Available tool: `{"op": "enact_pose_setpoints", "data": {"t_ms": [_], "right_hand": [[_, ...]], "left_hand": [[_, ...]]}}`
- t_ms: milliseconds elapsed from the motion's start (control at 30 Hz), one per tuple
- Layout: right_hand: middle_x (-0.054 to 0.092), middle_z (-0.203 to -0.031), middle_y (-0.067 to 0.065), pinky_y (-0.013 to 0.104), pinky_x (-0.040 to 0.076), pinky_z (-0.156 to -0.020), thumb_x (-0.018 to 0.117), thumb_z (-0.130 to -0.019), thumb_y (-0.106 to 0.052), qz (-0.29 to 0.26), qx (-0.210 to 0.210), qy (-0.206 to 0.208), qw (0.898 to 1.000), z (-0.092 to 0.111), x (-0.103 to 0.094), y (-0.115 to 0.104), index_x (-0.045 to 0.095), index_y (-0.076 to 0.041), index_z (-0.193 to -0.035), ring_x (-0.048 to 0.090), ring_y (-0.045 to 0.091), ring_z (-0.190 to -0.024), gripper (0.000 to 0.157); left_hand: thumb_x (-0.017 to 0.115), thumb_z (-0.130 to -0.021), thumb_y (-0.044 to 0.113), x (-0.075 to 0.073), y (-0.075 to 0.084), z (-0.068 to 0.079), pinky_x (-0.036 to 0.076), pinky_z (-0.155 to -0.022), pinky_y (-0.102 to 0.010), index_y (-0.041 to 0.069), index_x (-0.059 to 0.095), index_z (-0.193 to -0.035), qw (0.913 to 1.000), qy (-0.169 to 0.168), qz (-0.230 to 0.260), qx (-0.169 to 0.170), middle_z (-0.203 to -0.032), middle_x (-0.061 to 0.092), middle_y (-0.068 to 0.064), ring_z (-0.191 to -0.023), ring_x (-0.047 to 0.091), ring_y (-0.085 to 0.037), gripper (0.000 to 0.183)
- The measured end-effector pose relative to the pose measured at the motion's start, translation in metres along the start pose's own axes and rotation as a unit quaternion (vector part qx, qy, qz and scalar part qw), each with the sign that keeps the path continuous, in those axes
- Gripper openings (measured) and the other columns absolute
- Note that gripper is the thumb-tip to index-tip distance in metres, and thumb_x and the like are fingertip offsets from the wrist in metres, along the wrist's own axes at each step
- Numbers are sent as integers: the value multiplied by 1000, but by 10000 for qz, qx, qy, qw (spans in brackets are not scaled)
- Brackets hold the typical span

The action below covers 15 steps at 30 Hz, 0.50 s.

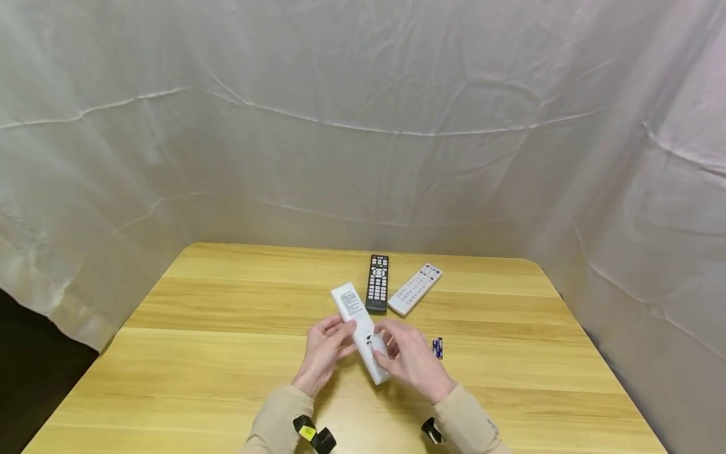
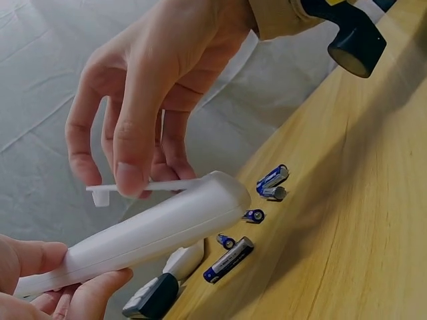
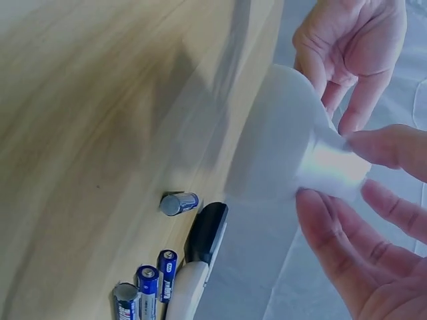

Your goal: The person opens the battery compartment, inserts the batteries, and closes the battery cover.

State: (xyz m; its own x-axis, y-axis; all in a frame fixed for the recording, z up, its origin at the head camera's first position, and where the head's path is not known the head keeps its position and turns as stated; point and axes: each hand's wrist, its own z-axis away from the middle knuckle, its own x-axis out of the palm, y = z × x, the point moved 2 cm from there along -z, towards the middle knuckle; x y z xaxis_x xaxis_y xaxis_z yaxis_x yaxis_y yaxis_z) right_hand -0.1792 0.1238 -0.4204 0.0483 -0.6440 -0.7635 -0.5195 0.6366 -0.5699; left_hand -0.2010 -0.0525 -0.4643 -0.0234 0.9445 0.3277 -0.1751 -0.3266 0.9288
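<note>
Back side up, a white remote control (image 1: 350, 304) is tilted above the table, printed text near its far end. My left hand (image 1: 323, 350) grips its left side, thumb on the back and fingers beneath. Over its near end, my right hand (image 1: 416, 360) pinches the battery cover (image 2: 160, 186), a thin white plate with a small tab. In the left wrist view one end of the cover stands lifted off the remote, while its other end meets the remote's rounded end. Part of the battery compartment (image 1: 368, 339) shows dark beside my right fingers.
Beyond my hands lie a black remote (image 1: 377, 282) and another white remote (image 1: 416, 289), buttons up. Several blue and silver batteries (image 2: 229, 259) lie on the wooden table (image 1: 227, 353) to the right, partly hidden by my right hand. Grey cloth (image 1: 363, 157) hangs behind and beside the table.
</note>
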Motion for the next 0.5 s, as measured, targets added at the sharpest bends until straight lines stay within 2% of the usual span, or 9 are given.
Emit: {"op": "enact_pose_setpoints", "data": {"t_ms": [267,500], "right_hand": [[67,-85,6,21,60,-60,79,-81,-2,-275,105,343,9990,4,-8,5,64,-7,-106,62,9,-69,30],[65,-83,3,17,58,-61,78,-79,0,-217,525,434,9974,9,-18,20,63,-8,-104,58,5,-68,31]], "left_hand": [[63,-97,6,-2,1,0,66,-77,-26,-15,47,-135,10000,19,66,31,-100,74,-9,-83,71,-11,46],[62,-97,6,-4,2,0,66,-78,-25,-14,47,-136,10000,43,69,15,-107,73,-16,-83,70,-11,46]]}}
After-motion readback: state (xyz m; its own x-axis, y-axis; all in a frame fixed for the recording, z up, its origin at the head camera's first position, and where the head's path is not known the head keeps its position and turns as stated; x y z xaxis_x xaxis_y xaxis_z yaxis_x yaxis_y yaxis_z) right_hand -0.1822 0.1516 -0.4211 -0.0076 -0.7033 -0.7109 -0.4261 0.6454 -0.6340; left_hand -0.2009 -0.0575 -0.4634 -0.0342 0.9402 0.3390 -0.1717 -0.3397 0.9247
